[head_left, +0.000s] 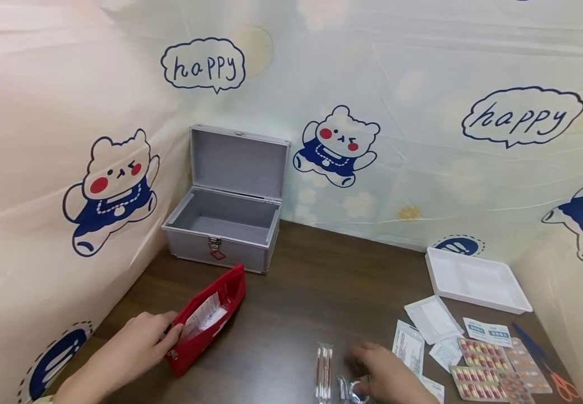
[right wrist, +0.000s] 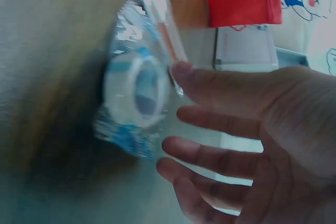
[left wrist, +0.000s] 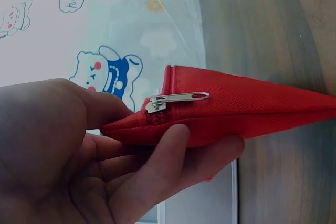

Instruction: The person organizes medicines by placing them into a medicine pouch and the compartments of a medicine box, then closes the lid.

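And the left hand (head_left: 137, 339) pinches the red pouch (left wrist: 252, 95) near its end, white contents (head_left: 205, 318) partly hidden beyond those fingers; rightward, brown tabletop (head_left: 271, 325) stretches between; a blurred, wrapped tape roll (right wrist: 122, 90) sits beside the right hand (head_left: 387, 373), fingers spread, contact unclear; past them, a blister pack (head_left: 515, 386), cut off low.

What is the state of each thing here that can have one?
Metal box: lid open
Red pouch: unzipped, contents visible
Tape: in clear wrapper
Swabs: in clear wrapper
Pills: in blister packs
Scissors: appear closed
Tray: uncovered
Left hand: gripping pouch
Right hand: fingers apart, tape contact unclear
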Demonstrator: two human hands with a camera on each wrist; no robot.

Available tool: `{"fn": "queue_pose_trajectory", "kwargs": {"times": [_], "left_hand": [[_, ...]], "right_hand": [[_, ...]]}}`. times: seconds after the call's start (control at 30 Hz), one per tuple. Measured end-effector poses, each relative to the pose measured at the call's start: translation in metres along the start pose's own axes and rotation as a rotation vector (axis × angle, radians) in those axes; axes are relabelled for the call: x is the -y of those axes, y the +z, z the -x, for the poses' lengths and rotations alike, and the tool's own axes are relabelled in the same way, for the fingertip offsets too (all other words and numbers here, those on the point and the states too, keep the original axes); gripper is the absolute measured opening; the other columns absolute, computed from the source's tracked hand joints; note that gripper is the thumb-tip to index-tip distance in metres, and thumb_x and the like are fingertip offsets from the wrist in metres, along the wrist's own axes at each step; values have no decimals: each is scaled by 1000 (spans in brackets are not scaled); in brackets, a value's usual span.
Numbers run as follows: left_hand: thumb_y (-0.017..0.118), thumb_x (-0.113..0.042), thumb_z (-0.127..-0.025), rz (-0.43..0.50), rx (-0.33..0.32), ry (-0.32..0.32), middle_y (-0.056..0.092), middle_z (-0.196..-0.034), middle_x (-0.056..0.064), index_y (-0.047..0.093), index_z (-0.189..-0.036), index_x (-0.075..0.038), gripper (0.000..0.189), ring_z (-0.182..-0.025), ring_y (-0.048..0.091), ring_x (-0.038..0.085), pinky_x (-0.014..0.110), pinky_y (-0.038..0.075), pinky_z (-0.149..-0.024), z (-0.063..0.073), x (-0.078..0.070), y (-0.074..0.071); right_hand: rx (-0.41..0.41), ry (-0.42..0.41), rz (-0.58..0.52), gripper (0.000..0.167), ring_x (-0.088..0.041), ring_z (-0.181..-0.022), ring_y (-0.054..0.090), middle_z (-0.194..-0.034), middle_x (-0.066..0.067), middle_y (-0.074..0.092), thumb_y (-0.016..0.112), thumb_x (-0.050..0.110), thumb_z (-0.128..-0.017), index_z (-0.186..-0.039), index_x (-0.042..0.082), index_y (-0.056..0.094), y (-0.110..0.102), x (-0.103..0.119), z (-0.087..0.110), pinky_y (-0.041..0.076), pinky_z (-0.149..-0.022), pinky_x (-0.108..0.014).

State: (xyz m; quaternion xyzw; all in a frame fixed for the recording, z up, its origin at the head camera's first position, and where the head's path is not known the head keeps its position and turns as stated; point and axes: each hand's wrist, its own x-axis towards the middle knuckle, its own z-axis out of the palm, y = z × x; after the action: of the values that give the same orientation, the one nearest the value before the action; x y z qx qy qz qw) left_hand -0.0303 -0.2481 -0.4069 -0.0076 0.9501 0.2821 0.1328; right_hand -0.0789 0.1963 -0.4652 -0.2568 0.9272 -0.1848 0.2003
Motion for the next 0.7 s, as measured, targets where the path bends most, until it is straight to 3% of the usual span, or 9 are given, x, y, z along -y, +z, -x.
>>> {"fn": "queue_pose_trajectory", "kwargs": {"times": [0.3, 0.43, 0.53, 0.7], "left_hand": [[67, -14, -92, -27, -18, -40, 59, -64, 0, 69, -103, -1, 18, -51, 55, 10, 19, 50, -49, -4, -15, 14], [67, -16, -92, -20, -11, -64, 61, -67, 0, 68, -106, 0, 21, -55, 59, 7, 23, 56, -53, -6, -19, 19], [67, -19, -93, -12, 7, -82, 62, -71, 1, 66, -109, 1, 26, -60, 61, 7, 30, 60, -59, -8, -21, 23], [67, -23, -93, -6, 7, -92, 62, -72, 0, 65, -111, 0, 29, -60, 60, 8, 32, 60, -60, -8, -27, 26]], "right_hand": [[-55, -125, -28, 29, 2, -66, 44, -76, 13, 56, 83, 6, -68, -84, 18, 62, 21, -13, 0, 42, -59, -24], [-98, -200, 57, 30, 3, -65, 38, -73, 13, 48, 84, 8, -67, -74, 19, 57, 28, -16, -1, 37, -58, -20], [-110, -201, 96, 32, 2, -64, 37, -72, 14, 45, 85, 11, -68, -72, 19, 55, 29, -16, -2, 36, -57, -19], [-97, -116, 28, 30, 1, -57, 37, -65, 16, 44, 82, 10, -73, -70, 19, 53, 25, -11, 0, 34, -52, -21]]}}
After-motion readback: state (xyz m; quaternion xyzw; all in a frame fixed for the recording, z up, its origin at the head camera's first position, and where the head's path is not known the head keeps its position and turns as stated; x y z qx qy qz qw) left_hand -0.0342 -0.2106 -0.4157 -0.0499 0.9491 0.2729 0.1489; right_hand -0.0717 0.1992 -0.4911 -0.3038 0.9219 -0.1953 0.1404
